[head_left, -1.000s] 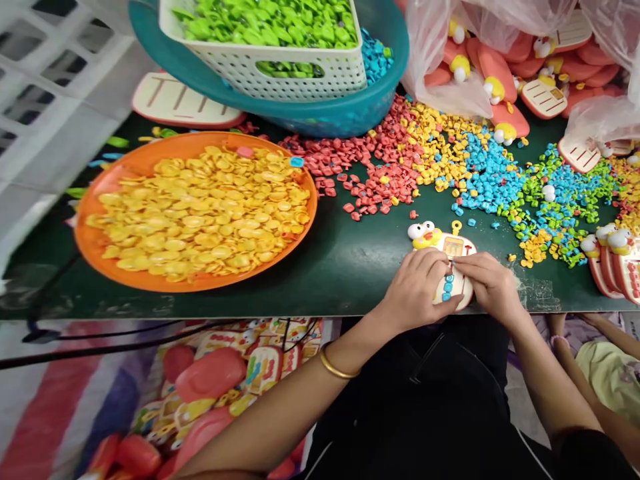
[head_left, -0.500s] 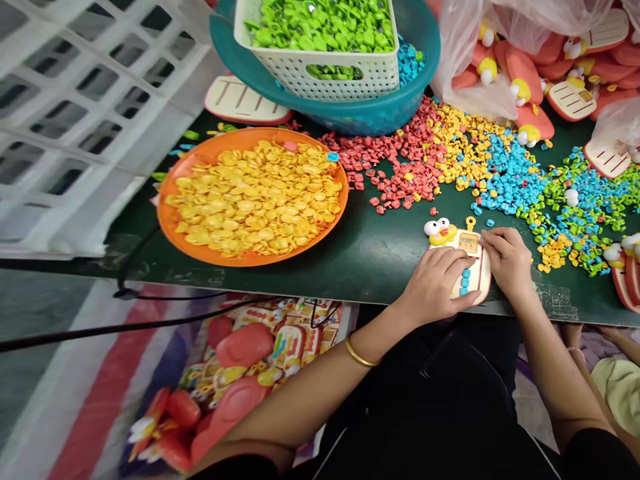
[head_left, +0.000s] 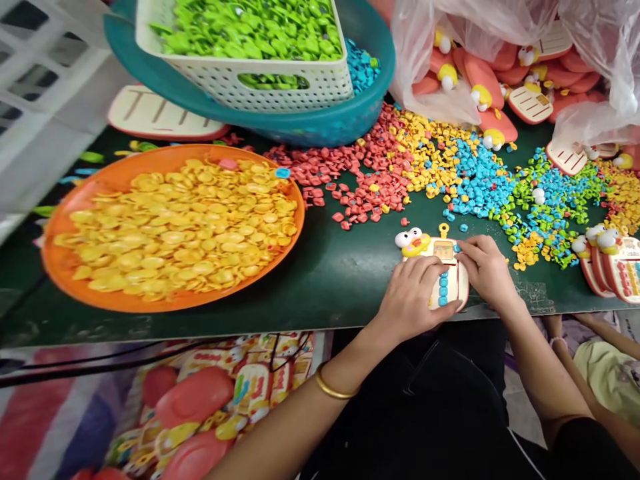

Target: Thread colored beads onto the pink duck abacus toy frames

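Note:
A cream toy board (head_left: 453,283) with a red edge, a duck-like head with bulging white eyes (head_left: 410,239) and a yellow loop (head_left: 443,230) lies near the table's front edge. Several blue beads (head_left: 443,288) sit in a column in one of its slots. My left hand (head_left: 413,293) grips the board, fingers over its left part and thumb along the lower edge, covering much of the slotted face. At the board's upper right, my right hand (head_left: 485,270) pinches a small blue bead (head_left: 457,247) between thumb and fingertips.
Loose red (head_left: 375,190), yellow (head_left: 435,143) and blue beads (head_left: 480,177) spread behind the board. An orange tray (head_left: 175,303) of yellow pieces stands left, a teal basin (head_left: 300,127) with a white basket behind. Finished-looking boards (head_left: 625,270) and another person's arm (head_left: 585,373) are at right.
The view has shifted, so the tray and basin appear larger and further left. My left hand stays on the board. A blue bead now shows at my right fingertips.

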`<state>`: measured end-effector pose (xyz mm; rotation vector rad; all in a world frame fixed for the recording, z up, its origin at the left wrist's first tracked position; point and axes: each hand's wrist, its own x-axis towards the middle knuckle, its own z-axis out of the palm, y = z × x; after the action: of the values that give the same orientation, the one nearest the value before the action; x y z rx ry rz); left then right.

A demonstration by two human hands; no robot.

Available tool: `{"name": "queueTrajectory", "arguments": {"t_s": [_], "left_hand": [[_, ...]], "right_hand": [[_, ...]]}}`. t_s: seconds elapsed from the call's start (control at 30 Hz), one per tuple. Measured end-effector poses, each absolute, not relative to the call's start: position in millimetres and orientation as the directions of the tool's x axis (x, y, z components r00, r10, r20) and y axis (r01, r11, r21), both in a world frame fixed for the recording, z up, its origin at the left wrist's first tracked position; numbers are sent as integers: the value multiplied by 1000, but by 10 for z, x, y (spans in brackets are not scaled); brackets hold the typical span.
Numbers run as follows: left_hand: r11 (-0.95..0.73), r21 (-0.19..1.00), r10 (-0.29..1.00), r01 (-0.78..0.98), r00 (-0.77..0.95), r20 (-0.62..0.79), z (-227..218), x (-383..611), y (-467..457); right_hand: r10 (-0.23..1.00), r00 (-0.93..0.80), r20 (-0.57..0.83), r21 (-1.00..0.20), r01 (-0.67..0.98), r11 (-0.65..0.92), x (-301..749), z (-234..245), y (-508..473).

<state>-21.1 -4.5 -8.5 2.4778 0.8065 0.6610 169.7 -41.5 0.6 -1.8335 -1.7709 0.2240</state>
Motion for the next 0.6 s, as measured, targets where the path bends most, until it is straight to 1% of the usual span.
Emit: {"name": "queueTrajectory", "arguments": {"t_s": [0.1,0.2,0.27,0.33,0.4,0.47,0.53,0.6], "left_hand": [[-719,547,646,430,704,296,-81,-203,-63],[-711,551,646,436,714,269,-78,-199,-76],[-712,551,645,436,715,268,-78,-196,-83],[-709,552,652,439,706,276,-78,-192,-91],[-707,556,657,437,697,288,-78,-191,-101],[-707,561,657,431,694,294,-77,-196,-108],[-705,566,656,428,696,291,-80,-208,-110],[-701,572,657,425,696,288,-89,-224,-106]], "right_hand": [[961,117,252,-504,863,28,1731,54,-456],[966,131,223,-577,816,22,1742,53,-448],[962,149,228,-599,801,17,1717,36,-429],[954,142,265,-560,828,33,1666,16,-414],[953,52,299,-504,857,111,1615,2,-411],[942,-42,334,-472,857,206,1607,-3,-415],[923,-7,384,-488,848,209,1682,2,-412],[918,94,385,-531,836,137,1841,13,-388]]}}
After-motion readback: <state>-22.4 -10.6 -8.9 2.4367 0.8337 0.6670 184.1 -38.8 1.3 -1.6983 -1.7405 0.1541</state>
